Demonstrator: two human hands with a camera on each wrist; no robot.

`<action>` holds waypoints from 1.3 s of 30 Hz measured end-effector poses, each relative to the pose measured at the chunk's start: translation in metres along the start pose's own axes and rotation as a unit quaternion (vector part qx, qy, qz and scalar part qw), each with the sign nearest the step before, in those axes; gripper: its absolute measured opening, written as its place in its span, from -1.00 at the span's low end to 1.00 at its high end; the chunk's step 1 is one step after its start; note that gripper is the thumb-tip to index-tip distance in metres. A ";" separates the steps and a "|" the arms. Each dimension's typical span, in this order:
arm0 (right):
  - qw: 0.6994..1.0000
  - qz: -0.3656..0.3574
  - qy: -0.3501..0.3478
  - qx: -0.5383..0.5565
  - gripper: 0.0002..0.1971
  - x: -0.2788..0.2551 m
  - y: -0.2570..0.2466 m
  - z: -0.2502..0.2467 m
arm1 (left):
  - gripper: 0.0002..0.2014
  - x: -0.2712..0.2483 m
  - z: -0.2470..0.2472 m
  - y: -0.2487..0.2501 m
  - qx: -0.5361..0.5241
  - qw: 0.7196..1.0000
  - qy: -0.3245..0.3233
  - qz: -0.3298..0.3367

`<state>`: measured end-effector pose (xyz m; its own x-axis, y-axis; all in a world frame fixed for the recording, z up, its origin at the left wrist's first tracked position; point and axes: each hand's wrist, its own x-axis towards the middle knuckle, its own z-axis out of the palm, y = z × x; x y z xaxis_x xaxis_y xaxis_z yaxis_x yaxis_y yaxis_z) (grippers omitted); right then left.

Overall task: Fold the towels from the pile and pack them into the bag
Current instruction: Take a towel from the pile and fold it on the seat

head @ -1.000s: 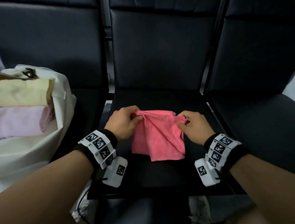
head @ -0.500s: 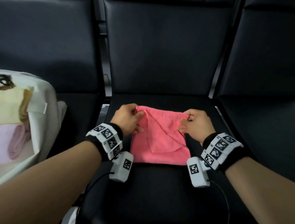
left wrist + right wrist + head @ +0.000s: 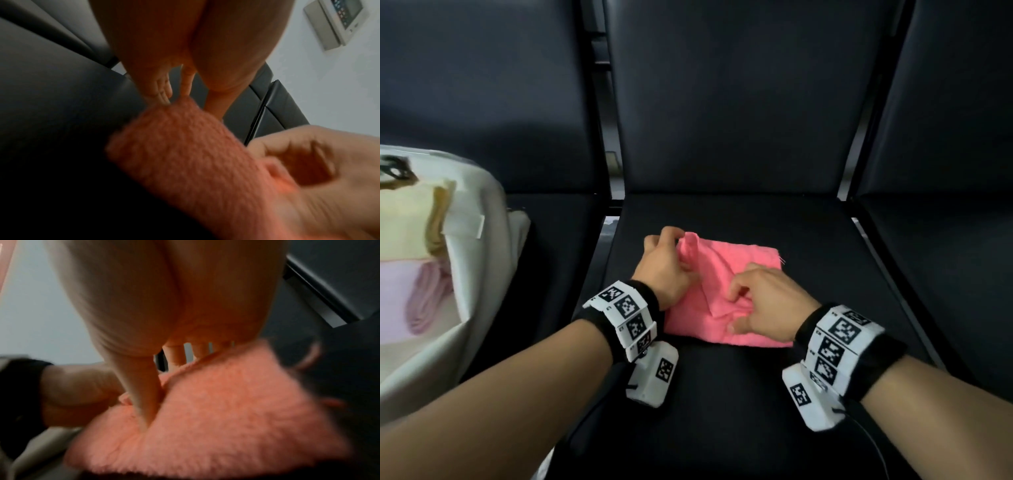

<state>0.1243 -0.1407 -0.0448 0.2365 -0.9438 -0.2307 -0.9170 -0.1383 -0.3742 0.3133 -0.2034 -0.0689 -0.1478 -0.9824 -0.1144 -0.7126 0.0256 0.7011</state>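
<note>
A pink towel [image 3: 736, 260] lies partly folded on the middle black seat [image 3: 722, 394]. My left hand [image 3: 678, 245] pinches its far left corner, which the left wrist view shows at my fingertips [image 3: 164, 95] on the towel [image 3: 185, 154]. My right hand [image 3: 734, 308] sits on the near half with curled fingers around a loose flap; in the right wrist view its thumb [image 3: 144, 410] digs into the towel [image 3: 226, 402]. The white bag [image 3: 479, 260] stands open on the left seat, holding a folded yellow towel [image 3: 404, 219] above a pale pink one [image 3: 400, 294].
Three dark padded seats stand in a row with upright backrests [image 3: 722, 102] behind them. Metal frame gaps [image 3: 613, 192] separate the seats. The right seat [image 3: 945, 257] is bare. Cables run from both wrist cameras down past the seat's front edge.
The towel has gone from hanging between both hands to lying on the seat. My right hand left the far right corner and came to the near middle flap. The left hand kept its corner.
</note>
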 end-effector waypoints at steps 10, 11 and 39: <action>0.940 0.130 0.171 0.267 -0.84 0.017 0.022 -0.015 | -0.74 -0.025 -0.006 -0.004 0.075 0.995 -0.043 0.044; 0.924 0.154 0.212 0.277 -0.84 0.017 0.024 -0.017 | -0.73 -0.027 -0.007 -0.004 0.087 0.994 -0.049 0.050; 0.996 0.054 0.061 -0.025 -0.81 -0.026 0.001 0.000 | -0.96 -0.055 -0.015 0.029 0.206 0.958 -0.149 0.132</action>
<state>0.1172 -0.1158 -0.0394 0.0977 -0.9829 -0.1559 -0.9505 -0.0457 -0.3075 0.3115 -0.1516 -0.0316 -0.5056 -0.8366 -0.2111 -0.8245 0.3964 0.4037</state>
